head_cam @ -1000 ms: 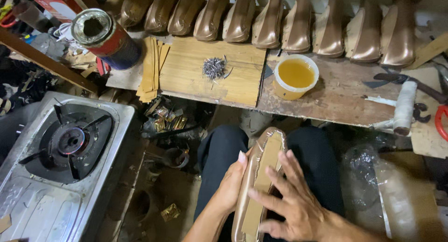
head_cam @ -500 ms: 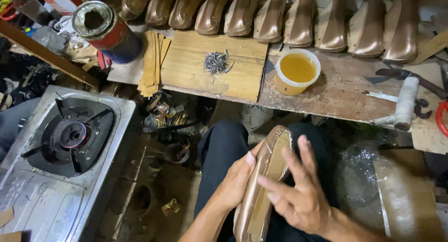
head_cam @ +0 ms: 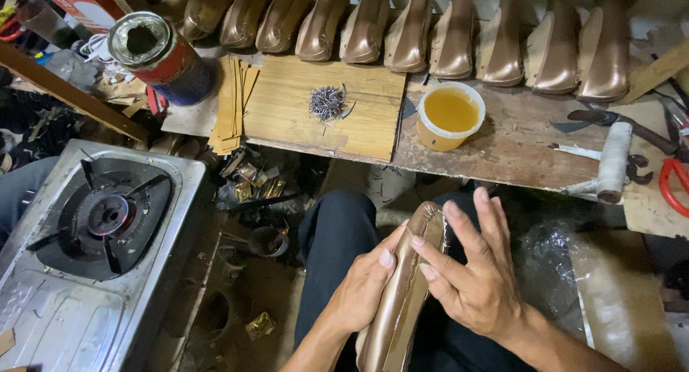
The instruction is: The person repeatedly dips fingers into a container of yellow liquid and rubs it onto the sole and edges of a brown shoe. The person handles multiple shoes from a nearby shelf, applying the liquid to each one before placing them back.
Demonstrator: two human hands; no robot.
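Cradling a bronze shoe last [head_cam: 398, 300] at six o'clock, the left hand [head_cam: 362, 297] wraps it with closed fingers; the right hand [head_cam: 477, 286] presses spread fingers. It likely handles stiff, light and slick; grip mid-body.

A shoe form [head_cam: 399, 300] lies on the person's lap at the near edge, between the left hand [head_cam: 362, 289] on its left and the right hand [head_cam: 477, 275] on its right, both touching it. Beyond the knees runs a workbench [head_cam: 517, 146]. On it, a board [head_cam: 316, 117] lies left of centre with a heap of nails [head_cam: 328, 101] on top; a stack of strips [head_cam: 231, 103] lies just left of the board, and a can [head_cam: 159, 56] stands farther left. A cup of glue [head_cam: 450, 115] sits right of the board, a hammer [head_cam: 613, 162] farther right. A row of shoe forms [head_cam: 430, 31] lines the far edge. A gas stove [head_cam: 93, 236] sits at near left.
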